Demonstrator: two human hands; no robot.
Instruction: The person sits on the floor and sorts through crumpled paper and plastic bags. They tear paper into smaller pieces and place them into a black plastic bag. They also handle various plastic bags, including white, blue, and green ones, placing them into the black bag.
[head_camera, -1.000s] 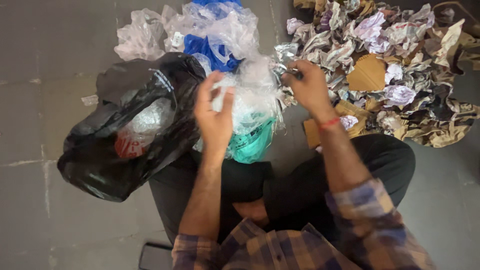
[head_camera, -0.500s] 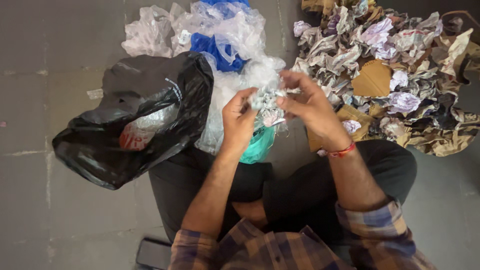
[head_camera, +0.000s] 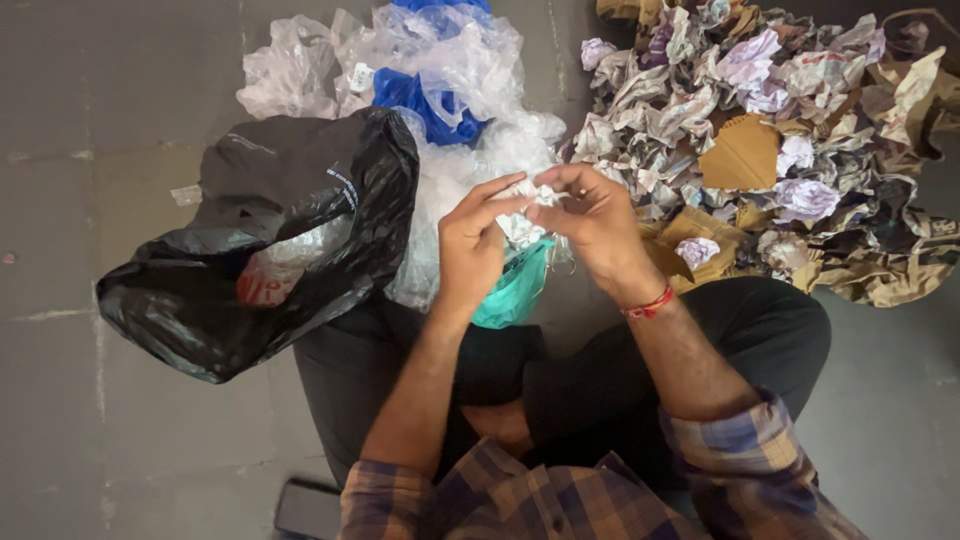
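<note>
- Here, the left hand and right hand meet above the lap, both pinching a small crumpled scrap.
- Just left, an open black bag lies on the floor.
- Behind the hands, clear and blue plastic is heaped.
- To the right sits a paper pile.

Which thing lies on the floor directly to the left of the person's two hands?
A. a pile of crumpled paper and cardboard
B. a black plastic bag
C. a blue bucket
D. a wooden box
B: the black plastic bag lies open on the floor left of the left hand and right hand, while the crumpled paper pile is on the right side.
</note>
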